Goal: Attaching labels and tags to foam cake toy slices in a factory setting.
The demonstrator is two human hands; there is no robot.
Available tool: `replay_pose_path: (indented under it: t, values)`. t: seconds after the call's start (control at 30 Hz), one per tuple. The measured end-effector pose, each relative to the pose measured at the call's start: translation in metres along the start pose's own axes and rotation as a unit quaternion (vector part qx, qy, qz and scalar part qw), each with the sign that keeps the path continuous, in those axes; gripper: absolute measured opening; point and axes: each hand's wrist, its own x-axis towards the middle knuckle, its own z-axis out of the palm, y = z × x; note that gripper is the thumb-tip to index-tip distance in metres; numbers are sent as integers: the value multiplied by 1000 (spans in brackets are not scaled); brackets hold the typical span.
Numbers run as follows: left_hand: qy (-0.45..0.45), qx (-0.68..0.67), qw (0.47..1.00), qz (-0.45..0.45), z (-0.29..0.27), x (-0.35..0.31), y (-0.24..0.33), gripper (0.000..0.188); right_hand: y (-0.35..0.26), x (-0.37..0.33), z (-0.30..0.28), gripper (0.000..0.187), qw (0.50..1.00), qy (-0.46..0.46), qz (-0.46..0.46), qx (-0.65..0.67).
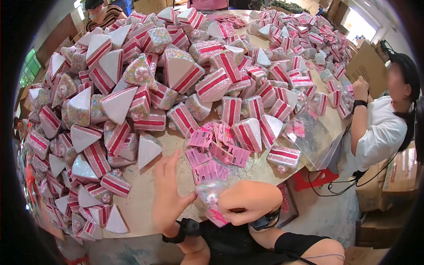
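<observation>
So my right hand (pixel 251 201) was curled round a fake cake slice (pixel 207 193), one of those sprinkle-covered ones with a pink swirl on it, right at the near edge of the bench (pixel 143 207). A pink tag (pixel 217 217) showed just below it, by my right fingertips. My left hand (pixel 170 194) was on the other side, spread wide with the fingers up and nothing in it. Its thumb tip was right at the slice's left edge, but I honestly can't tell if it was touching.

Just beyond that slice lay a messy bunch of pink cards (pixel 221 152), some overlapping. Past them and all over the left was a huge heap of cake slices (pixel 145 73), white and pink with a dark pink stripe, tipped every which way. One striped slice (pixel 284 157) lay on its side near the right edge, with a clear plastic bag (pixel 309 137) just beyond it. A second heap (pixel 296 39) of smaller-looking pieces and pink bits was at the far right.

On the right was a co-worker in a white shirt (pixel 382 126), one arm raised, black band on the wrist, with a cardboard box (pixel 370 68) behind the raised hand. Another person in a striped top (pixel 105 18) was at the far left, behind the heap.
</observation>
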Motion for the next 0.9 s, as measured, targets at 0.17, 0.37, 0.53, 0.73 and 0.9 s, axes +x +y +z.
replay_pose_path:
  t: [0.17,0.37,0.53,0.73,0.9]
  values:
    - [-11,57,997,45,-1,1,-5,82,1,-7,-12,9,977,-157,-35,139]
    - [22,40,999,27,-4,-3,-5,63,2,-6,-3,10,984,64,-24,166]
    - [12,-29,999,42,0,-4,-6,51,-18,11,-24,43,676,637,-225,294]
    - [-16,-43,998,44,17,1,-16,45,13,-35,-25,31,742,543,-298,257]
    - [1,19,998,67,-2,-15,-2,45,-14,-15,-7,31,781,462,-300,295]
